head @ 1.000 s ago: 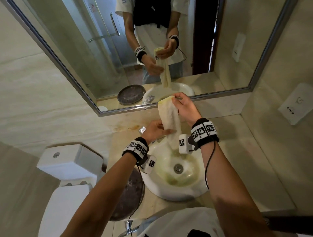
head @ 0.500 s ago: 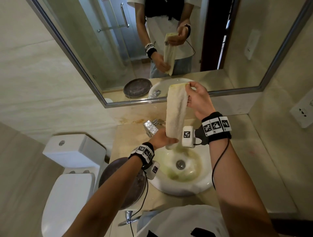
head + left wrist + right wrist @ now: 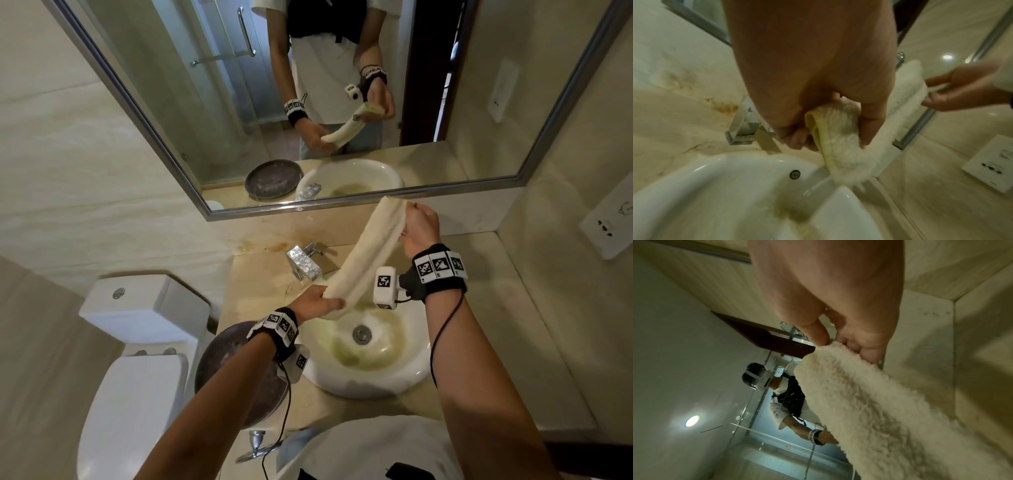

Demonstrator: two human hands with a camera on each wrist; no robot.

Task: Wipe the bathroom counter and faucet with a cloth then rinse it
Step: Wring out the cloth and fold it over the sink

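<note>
Beside the faucet [image 3: 303, 263], a stretched cloth [image 3: 368, 255] above the basin [image 3: 368, 380].

The cream fleecy cloth [image 3: 368, 253], rolled lengthwise into a long strip, slants taut above the white basin [image 3: 394, 380]. The chrome square faucet [image 3: 303, 263] stands on the beige counter [image 3: 260, 274] behind it.

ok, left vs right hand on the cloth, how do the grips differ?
Left hand grips the low end of the cloth over the sink; right hand pinches the high end near the mirror. Left wraps round the bunched cloth; right holds it at the fingertips. Both keep it stretched between them.
</note>
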